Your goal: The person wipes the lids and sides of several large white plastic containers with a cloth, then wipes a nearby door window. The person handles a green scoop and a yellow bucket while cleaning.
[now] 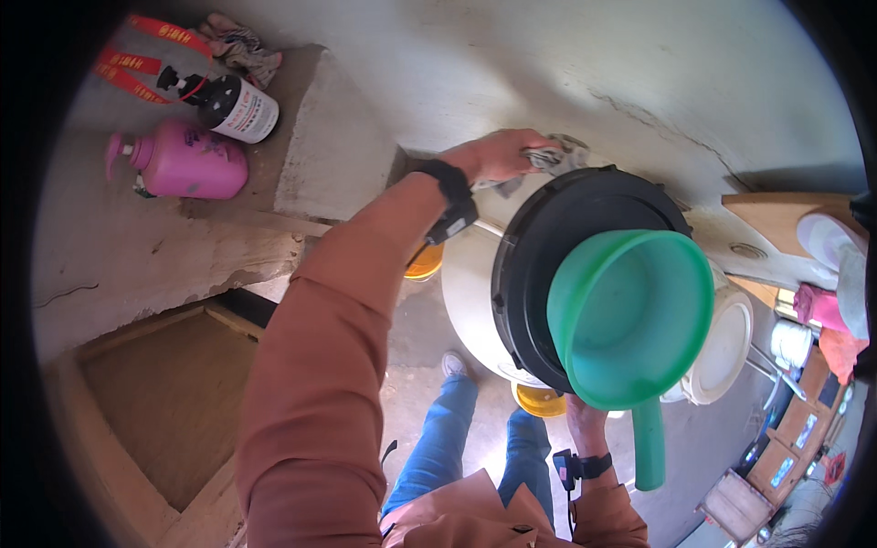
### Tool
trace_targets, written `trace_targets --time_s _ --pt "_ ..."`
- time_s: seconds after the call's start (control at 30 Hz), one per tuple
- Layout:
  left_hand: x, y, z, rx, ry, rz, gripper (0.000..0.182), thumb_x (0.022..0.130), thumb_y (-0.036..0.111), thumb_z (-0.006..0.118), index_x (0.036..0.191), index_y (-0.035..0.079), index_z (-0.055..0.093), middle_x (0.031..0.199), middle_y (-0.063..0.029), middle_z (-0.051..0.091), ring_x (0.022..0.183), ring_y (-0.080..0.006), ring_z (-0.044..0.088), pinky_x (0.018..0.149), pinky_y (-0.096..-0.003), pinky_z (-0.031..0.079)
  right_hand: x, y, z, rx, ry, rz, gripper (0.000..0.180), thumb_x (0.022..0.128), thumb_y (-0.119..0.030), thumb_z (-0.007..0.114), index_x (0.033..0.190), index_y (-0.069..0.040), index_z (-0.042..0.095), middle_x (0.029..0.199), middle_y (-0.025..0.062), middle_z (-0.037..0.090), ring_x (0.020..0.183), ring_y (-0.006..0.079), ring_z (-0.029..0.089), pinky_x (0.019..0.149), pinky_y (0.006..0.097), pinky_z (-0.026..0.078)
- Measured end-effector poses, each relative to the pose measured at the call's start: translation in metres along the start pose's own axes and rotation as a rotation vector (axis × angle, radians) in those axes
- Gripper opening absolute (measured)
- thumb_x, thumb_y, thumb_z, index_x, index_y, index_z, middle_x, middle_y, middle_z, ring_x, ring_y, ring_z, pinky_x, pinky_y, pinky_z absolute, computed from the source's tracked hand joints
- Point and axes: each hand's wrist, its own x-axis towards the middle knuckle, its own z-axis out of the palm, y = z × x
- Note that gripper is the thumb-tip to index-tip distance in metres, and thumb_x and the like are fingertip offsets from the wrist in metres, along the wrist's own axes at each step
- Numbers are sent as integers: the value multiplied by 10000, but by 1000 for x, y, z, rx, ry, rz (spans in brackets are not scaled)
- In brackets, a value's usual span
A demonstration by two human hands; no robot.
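My left hand (503, 154) grips a crumpled patterned cloth (563, 156) at the far side of a large white plastic barrel (469, 301), close to the wall. The barrel wears a black screw lid (524, 294). On that lid rests a green plastic water dipper (627, 318), its mouth towards me and its handle pointing down in the picture. My right wrist (587, 428) shows just below the dipper; the hand itself is hidden behind the dipper and lid.
A pink pump bottle (195, 164), a dark pump bottle (243, 109), a red ribbon (140, 63) and a rag (250, 55) occupy the ledge. A white lidded bucket (723, 342) stands right of the barrel. Yellow containers (541, 401) sit low beside it. A wooden-framed door (164, 404) is at left.
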Motion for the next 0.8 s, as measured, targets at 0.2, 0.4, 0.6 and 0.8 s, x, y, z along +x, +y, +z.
trace_targets --time_s 0.2,0.4,0.6,0.8 --pt "-55 -13 -1 -78 44 -170 485 837 31 600 1307 137 546 1153 -78 613 1008 -185 579 898 -304 459 2 -2 4 1206 171 388 282 914 -153 610 1172 -70 534 1154 50 557 1075 185 545 965 352 445" --pt "-88 -3 -5 -198 95 -314 461 827 44 632 1282 84 568 1044 -73 668 921 -141 602 826 -280 486 9 -11 6 875 143 294 248 878 -15 616 1110 -42 533 1057 34 554 980 133 550 857 270 483" --pt "-95 49 -4 -503 421 -182 428 854 85 632 1268 3 556 1039 -54 659 890 -111 591 818 -252 479 12 -26 6 539 222 174 532 818 -84 715 1271 -51 436 1237 154 507 1066 300 537 945 434 435" --pt "-98 79 24 -410 523 -132 408 847 103 654 1234 1 575 1059 -69 659 937 -125 581 862 -249 455 6 -39 -17 -339 237 -106 616 793 -235 755 1281 -10 454 1177 172 544 1075 313 539 944 434 410"
